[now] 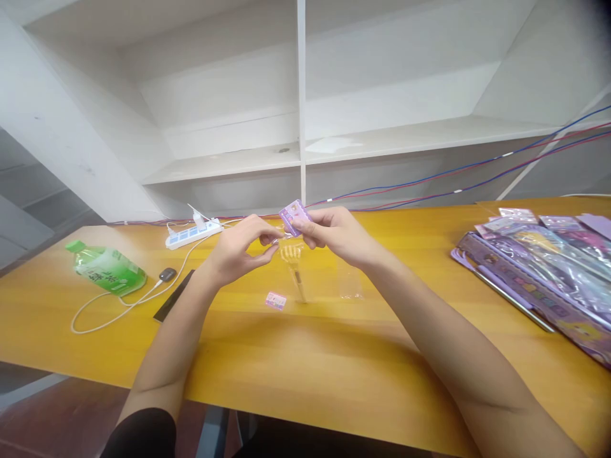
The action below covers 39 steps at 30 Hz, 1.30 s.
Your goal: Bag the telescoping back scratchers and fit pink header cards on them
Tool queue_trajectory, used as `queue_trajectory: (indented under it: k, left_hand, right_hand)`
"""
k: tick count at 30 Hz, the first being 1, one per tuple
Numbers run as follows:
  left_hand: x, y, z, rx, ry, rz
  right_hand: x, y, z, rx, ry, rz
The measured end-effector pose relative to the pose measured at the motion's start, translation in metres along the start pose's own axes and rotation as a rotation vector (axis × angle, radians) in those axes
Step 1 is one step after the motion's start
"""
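Both hands are raised together above the middle of the yellow wooden table (305, 369). My right hand (334, 235) pinches a small purple card (293, 217) at its upper left. My left hand (238, 248) is closed in a pinch on the top of a clear plastic sleeve (298, 273) that hangs down beneath the card, with a pale ruler-like piece inside. A small pink eraser-like piece (275, 300) lies on the table just below my hands.
A green drink bottle (107, 267) lies at the left, beside a white cable (119, 305), a black strip (174, 296) and a white power strip (193, 233). A pile of purple stationery packs (548, 273) fills the right side. White shelves (300, 152) stand behind.
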<state>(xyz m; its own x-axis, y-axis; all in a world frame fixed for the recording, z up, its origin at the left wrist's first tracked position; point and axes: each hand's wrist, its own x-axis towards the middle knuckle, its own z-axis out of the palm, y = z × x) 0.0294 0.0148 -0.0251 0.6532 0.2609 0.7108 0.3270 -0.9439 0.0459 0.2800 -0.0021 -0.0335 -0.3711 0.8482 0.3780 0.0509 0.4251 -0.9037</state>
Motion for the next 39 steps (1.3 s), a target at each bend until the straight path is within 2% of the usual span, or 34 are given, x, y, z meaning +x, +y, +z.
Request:
queue_trajectory:
  k: [11, 14, 20, 25, 34, 39]
  left_hand:
    - [-0.003, -0.01, 0.002, 0.063, 0.05, 0.141]
    - [-0.004, -0.008, 0.001, 0.089, 0.014, 0.095]
    - [-0.003, -0.005, 0.001, 0.078, -0.055, -0.015]
    - [-0.003, -0.006, 0.005, 0.052, -0.034, -0.077]
    - [-0.007, -0.006, 0.021, -0.146, 0.083, -0.253]
    - [-0.008, 0.0, 0.028, -0.304, 0.216, -0.331]
  right_hand:
    - [-0.001, -0.003, 0.0, -0.013, -0.018, 0.004]
    - [-0.002, -0.006, -0.003, -0.026, -0.04, -0.001]
    - [-0.006, -0.012, -0.009, -0.111, -0.336, -0.045]
    - [-0.007, -0.009, -0.005, -0.222, -0.32, -0.132]
    - [-0.013, -0.017, -0.001, -0.316, -0.33, -0.181]
    - [-0.016, -0.02, -0.003, -0.373, -0.333, -0.173]
